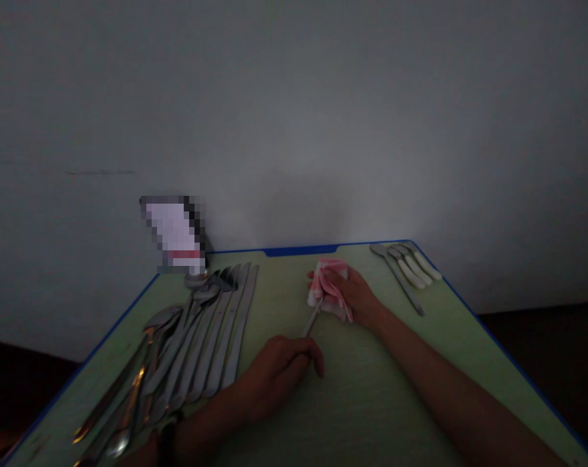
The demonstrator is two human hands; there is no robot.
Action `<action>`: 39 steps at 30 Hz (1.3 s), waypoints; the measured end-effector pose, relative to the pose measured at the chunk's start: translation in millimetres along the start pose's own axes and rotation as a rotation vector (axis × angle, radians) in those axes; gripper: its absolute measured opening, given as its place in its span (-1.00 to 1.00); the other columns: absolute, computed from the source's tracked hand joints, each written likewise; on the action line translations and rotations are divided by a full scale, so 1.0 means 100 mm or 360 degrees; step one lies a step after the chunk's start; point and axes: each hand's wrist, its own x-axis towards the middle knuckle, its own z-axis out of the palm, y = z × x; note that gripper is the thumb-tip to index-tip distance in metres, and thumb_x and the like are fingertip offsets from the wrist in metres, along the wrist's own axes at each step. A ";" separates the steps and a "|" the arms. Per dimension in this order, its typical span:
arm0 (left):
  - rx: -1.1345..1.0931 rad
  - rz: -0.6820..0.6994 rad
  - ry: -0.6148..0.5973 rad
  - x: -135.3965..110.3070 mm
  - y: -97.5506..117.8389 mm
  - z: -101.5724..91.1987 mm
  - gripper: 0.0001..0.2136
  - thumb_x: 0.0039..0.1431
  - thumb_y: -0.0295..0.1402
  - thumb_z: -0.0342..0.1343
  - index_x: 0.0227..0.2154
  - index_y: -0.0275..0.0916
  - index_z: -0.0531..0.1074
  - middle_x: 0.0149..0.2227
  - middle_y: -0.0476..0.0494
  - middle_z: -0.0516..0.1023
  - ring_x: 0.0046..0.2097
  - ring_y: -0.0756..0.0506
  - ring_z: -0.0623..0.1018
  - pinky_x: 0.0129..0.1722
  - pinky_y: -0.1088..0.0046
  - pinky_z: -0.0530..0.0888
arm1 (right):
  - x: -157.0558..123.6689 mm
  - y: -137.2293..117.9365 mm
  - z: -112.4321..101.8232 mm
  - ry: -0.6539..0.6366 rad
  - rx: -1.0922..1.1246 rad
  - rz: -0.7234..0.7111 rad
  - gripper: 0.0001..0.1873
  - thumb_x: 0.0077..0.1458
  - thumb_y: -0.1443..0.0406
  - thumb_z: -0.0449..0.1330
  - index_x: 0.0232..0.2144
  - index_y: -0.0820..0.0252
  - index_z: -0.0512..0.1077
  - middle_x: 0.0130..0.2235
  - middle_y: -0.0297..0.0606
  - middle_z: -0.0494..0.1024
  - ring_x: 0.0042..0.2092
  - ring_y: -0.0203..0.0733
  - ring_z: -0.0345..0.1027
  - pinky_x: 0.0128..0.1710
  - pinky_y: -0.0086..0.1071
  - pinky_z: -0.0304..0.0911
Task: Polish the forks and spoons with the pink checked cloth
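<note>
My left hand (286,366) is closed around the handle end of a thin metal utensil (312,322), low over the middle of the table. The far end of that utensil runs into a pink and white cloth (330,285), so its head is hidden and I cannot tell its kind. My right hand (354,292) is wrapped around the cloth, pressing it about the utensil's upper part. Left of my left hand lie several table knives (235,331) side by side. Spoons (162,318) rest beside them, some overlapping.
At the far right lie a metal spoon (398,279) and several white-handled utensils (413,269). A blurred-out upright device (174,230) leans at the back left. The green table (371,402) has a blue rim and meets a grey wall (294,117).
</note>
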 end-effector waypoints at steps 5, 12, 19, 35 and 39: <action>-0.0067 0.0043 -0.0004 -0.01 -0.02 0.01 -0.72 0.21 -0.42 -0.20 -0.36 -0.26 0.44 -0.61 0.09 0.22 -0.52 0.04 0.29 -0.49 0.57 0.21 | 0.00 -0.01 0.02 0.0060 -0.0054 -0.0006 -0.60 -0.15 0.11 0.29 -0.29 0.23 0.37 -0.35 -0.18 0.56 -0.37 -0.19 0.45 -0.33 -0.26 0.38; -0.0118 0.0041 0.0101 0.02 -0.12 0.06 -0.76 0.22 -0.44 -0.19 -0.33 -0.26 0.41 -0.62 0.11 0.20 -0.54 0.05 0.26 -0.52 0.59 0.17 | -0.04 0.10 0.27 0.0377 -0.0017 -0.0024 -0.58 -0.12 0.00 0.23 -0.39 0.25 0.39 -0.45 -0.24 0.53 -0.46 -0.26 0.41 -0.41 -0.35 0.35; -0.0195 0.0021 0.0076 0.03 -0.14 0.08 -0.76 0.21 -0.43 -0.18 -0.31 -0.24 0.42 -0.63 0.12 0.19 -0.56 0.05 0.24 -0.53 0.59 0.16 | -0.06 0.08 0.28 0.0261 0.0205 -0.0018 -0.66 -0.04 0.03 0.16 -0.40 0.20 0.40 -0.45 -0.29 0.51 -0.48 -0.29 0.35 -0.48 -0.41 0.29; -0.0046 0.0246 -0.0087 0.01 -0.06 -0.01 -0.78 0.21 -0.45 -0.23 -0.44 -0.25 0.30 -0.57 0.06 0.26 -0.51 0.04 0.28 -0.49 0.59 0.22 | -0.03 0.12 0.19 0.0218 0.0010 -0.0010 -0.61 -0.05 0.04 0.20 -0.28 0.21 0.39 -0.37 -0.19 0.54 -0.46 -0.25 0.39 -0.50 -0.38 0.30; 0.0050 0.0205 -0.0065 0.02 -0.07 0.03 -0.78 0.24 -0.43 -0.23 -0.38 -0.24 0.32 -0.56 0.07 0.27 -0.51 0.04 0.29 -0.49 0.59 0.23 | -0.03 0.12 0.17 0.0123 0.0004 -0.0045 -0.60 -0.06 0.06 0.22 -0.23 0.19 0.38 -0.37 -0.20 0.54 -0.44 -0.24 0.41 -0.45 -0.36 0.33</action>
